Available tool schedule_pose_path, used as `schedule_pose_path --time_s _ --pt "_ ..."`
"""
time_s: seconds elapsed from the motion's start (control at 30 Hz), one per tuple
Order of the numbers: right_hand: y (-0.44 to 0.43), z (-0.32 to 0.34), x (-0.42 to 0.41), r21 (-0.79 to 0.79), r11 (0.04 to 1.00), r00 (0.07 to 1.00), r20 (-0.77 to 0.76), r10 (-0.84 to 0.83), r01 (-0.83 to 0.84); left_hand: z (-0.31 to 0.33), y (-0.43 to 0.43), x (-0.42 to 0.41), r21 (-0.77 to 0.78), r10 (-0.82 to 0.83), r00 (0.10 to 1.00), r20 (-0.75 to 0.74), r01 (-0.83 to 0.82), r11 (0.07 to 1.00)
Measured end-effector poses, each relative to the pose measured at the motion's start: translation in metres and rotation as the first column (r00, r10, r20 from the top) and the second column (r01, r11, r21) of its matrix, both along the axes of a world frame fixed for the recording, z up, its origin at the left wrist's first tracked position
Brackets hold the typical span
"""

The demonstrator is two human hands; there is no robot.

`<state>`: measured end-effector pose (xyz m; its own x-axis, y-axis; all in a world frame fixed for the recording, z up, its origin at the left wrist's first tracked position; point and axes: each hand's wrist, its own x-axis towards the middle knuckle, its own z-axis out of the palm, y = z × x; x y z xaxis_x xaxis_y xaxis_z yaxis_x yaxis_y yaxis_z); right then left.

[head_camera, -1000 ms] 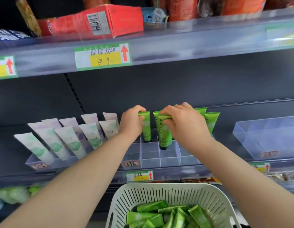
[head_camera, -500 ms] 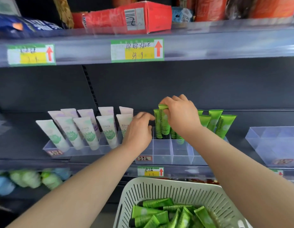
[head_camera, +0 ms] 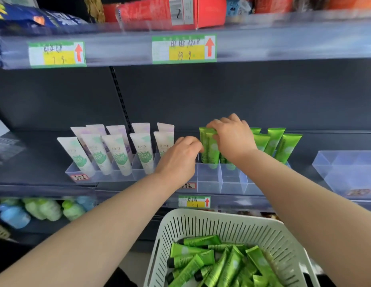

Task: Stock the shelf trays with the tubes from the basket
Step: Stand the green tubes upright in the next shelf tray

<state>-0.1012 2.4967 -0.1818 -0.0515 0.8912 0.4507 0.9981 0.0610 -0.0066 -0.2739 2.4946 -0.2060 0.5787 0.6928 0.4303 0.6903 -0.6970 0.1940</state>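
A clear divided tray on the middle shelf holds green tubes standing upright. My right hand is shut on the top of one green tube, whose lower end sits in a back-left cell. My left hand has curled fingers, and their tips touch the left edge of the neighbouring green tube; a grip is not visible. More green tubes stand to the right of my right wrist. Below, a white slotted basket holds several loose green tubes.
Left of the green tray stands a tray of white tubes. An empty clear tray sits at the right. The upper shelf edge carries price labels, with a red box above. Bottles lie on the lower shelf at left.
My left hand let go of the top of its green tube, dropped, and now touches a tube's side. My right hand has lowered its tube into the tray.
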Motion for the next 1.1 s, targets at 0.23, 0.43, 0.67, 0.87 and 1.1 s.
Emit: schedule_pose_path --time_s 0.23,0.43,0.67,0.87,1.1 --pt "-0.084 -0.04 0.005 0.169 0.985 0.994 -0.099 0.051 -0.034 -0.037 -0.035 -0.004 -0.066 -0.078 0.997 -0.011 0.078 0.995" --pt "-0.155 -0.138 0.02 -0.172 0.985 0.989 -0.145 -0.026 0.001 -0.089 -0.072 0.0 -0.025 -0.115 0.993 -0.022 0.114 0.993" --pt "-0.195 -0.208 0.045 -0.561 0.821 0.99 -0.021 -0.137 0.101 -0.153 -0.111 0.012 -0.176 -0.125 0.987 -0.106 0.105 0.979" --pt "-0.205 -0.23 0.045 -0.845 0.526 0.99 0.036 -0.134 0.101 -0.197 -0.127 0.013 -0.463 -0.11 0.966 -0.235 -0.012 0.886" --pt "-0.205 -0.22 0.049 -0.876 0.482 0.977 -0.099 -0.189 0.004 -0.216 -0.131 0.018 -0.607 -0.146 0.943 -0.3 -0.07 0.791"
